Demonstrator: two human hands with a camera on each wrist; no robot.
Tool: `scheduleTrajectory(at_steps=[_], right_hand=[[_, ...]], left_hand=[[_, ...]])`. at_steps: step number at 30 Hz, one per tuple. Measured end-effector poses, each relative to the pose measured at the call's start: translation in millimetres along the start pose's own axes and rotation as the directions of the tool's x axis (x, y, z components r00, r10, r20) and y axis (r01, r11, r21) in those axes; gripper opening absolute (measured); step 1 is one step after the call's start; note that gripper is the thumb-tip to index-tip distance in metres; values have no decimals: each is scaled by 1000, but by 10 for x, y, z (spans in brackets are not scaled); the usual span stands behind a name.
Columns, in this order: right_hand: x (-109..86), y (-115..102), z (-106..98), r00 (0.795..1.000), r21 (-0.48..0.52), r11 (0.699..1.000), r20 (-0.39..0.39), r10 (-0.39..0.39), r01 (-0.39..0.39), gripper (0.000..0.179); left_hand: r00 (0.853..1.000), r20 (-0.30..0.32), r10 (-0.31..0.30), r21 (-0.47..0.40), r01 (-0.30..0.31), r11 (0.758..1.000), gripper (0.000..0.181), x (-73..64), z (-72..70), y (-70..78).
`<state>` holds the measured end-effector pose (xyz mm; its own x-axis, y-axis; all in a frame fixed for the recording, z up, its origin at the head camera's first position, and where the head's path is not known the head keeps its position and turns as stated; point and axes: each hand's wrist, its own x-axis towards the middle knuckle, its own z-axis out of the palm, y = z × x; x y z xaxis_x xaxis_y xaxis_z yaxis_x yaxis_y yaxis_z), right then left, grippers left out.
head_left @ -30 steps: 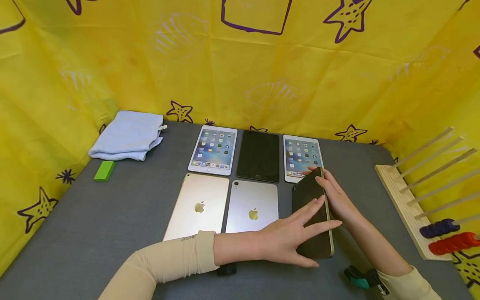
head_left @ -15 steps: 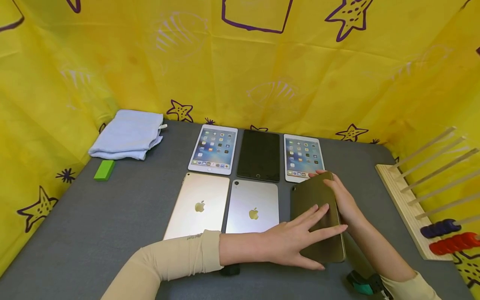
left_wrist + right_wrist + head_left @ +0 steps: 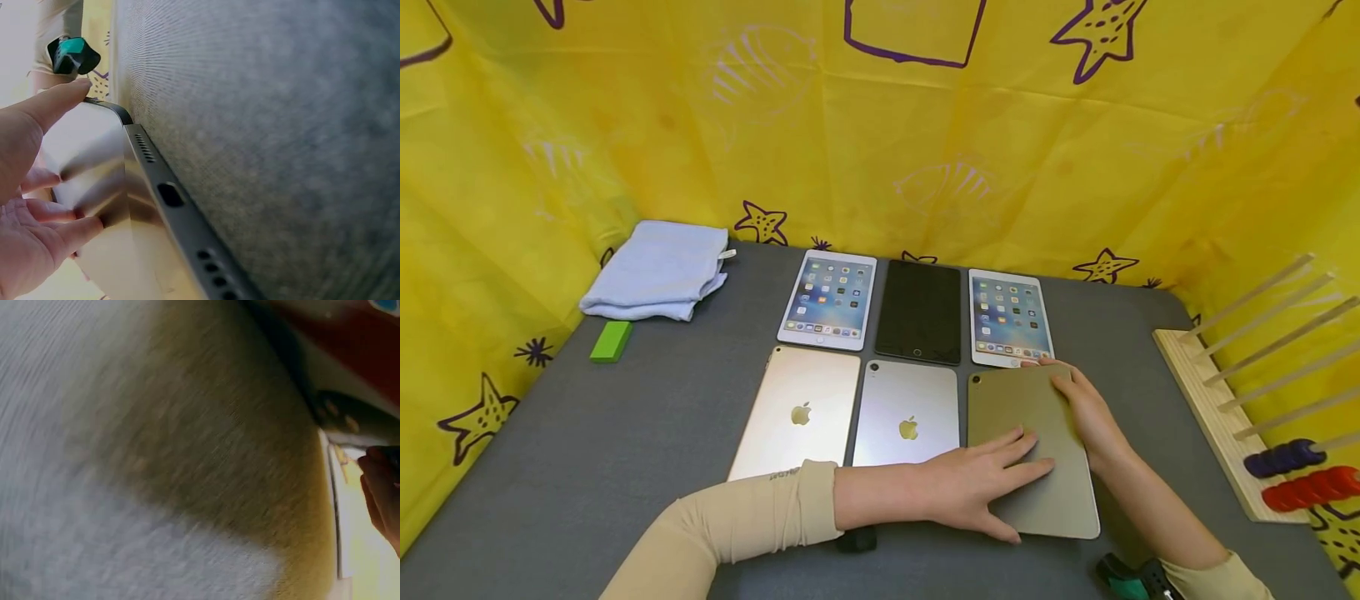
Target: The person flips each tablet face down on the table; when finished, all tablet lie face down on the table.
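A dull gold tablet lies back side up at the front right of the group. My left hand rests on its back with fingers spread. At the top right corner my right hand grips the tablet, thumb on the back and fingertips at the far edge. The left wrist view shows the tablet's lower edge, with a charging port and speaker holes, close over the table. In the right wrist view the tablet's dark underside slopes above the cloth, and part of the right hand shows at the right.
Left of it lie a silver tablet and a gold tablet, backs up. Behind are white tablets around a black one. A blue cloth, green block and wooden bead rack stand at the sides.
The dull gold tablet has turned from steeply tilted to nearly flat, back facing up, beside the silver one. Both hands have stayed on it; the left fingers have slid onto its back.
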<state>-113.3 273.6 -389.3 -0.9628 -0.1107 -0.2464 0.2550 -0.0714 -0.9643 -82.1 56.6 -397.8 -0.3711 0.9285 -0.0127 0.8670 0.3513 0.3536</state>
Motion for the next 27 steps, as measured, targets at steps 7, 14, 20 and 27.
scheduleTrajectory(at_steps=[7, 14, 20, 27], right_hand=[[13, 60, -38, 998, -61, 998, -65, 17, -21, 43], [48, 165, -110, 990, -190, 980, -141, 26, -53, 55], [108, 185, -217, 989, -554, 830, -147, -25, -61, 52], [154, 150, -285, 992, -746, 666, -81, -100, 6, 47]], left_hand=[[999, 38, 7, 6, -7, 1000, 89, -13, 7, -41], [996, 86, -15, -56, 20, 998, 86, -18, 11, -78], [994, 103, 22, -27, -19, 999, 81, -6, 30, -122], [986, 166, 23, 132, -45, 990, 82, -18, 3, -145]])
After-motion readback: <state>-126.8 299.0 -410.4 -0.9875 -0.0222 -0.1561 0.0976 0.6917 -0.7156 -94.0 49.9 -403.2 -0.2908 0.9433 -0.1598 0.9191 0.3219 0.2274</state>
